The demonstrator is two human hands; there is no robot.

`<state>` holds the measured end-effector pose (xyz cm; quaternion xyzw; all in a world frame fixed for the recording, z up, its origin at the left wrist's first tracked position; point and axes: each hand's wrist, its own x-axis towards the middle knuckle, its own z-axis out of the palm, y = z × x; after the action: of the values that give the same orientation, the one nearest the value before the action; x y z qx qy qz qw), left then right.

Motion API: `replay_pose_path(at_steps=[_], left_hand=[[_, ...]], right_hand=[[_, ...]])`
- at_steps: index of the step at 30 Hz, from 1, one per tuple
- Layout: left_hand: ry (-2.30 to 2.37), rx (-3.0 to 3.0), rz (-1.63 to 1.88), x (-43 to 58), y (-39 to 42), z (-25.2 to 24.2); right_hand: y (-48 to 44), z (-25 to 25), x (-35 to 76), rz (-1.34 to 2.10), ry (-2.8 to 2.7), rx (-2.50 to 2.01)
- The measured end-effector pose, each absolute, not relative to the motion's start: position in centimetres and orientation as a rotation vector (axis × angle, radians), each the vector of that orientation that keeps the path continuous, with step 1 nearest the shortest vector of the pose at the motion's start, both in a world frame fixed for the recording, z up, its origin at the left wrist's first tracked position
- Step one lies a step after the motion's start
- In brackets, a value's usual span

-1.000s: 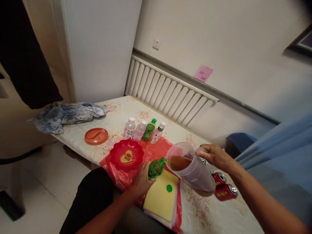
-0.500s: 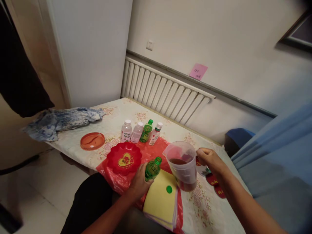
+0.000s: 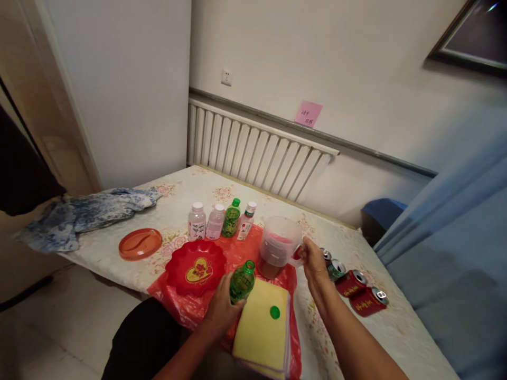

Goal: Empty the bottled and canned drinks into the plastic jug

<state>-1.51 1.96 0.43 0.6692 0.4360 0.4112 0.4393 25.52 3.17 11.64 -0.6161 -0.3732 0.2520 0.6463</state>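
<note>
My left hand [image 3: 222, 306] is wrapped round an uncapped green bottle [image 3: 242, 283], tilted slightly to the right. In my right hand [image 3: 312, 256] is the handle of a translucent measuring jug [image 3: 280, 240] with brown liquid in its lower part. The jug is just behind the yellow cloths [image 3: 261, 322]; I cannot tell whether its base touches the table. A green bottle cap [image 3: 274, 312] lies on the stacked cloths. To the left of the bottle sits a red scalloped plate [image 3: 178, 274] with a gold heart, on a red plastic sheet [image 3: 245, 248].
Several capped bottles [image 3: 231, 219] stand in a row behind the plate. Drink cans [image 3: 368, 302] stand at the right. An orange dish [image 3: 140, 244] and a blue-white cloth [image 3: 106, 208] lie to the left. A radiator [image 3: 253, 145] lines the wall.
My right hand has moved the jug left and away from me, and the jug is lower and more upright. The cans show more fully. My left hand still holds the bottle.
</note>
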Motion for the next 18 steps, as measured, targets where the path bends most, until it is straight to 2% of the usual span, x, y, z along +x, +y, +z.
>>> replay_pose_path(at_steps=[7, 18], left_hand=[[1.079, 1.668, 1.008, -1.6, 2.0, 0.5], [1.097, 1.697, 1.04, -1.4, 2.2, 0.2]], right_hand=[[3.7, 9.5, 24.4, 0.485, -0.746, -1.373], [1.7, 9.4, 25.1, 0.442, -0.956, -1.533]])
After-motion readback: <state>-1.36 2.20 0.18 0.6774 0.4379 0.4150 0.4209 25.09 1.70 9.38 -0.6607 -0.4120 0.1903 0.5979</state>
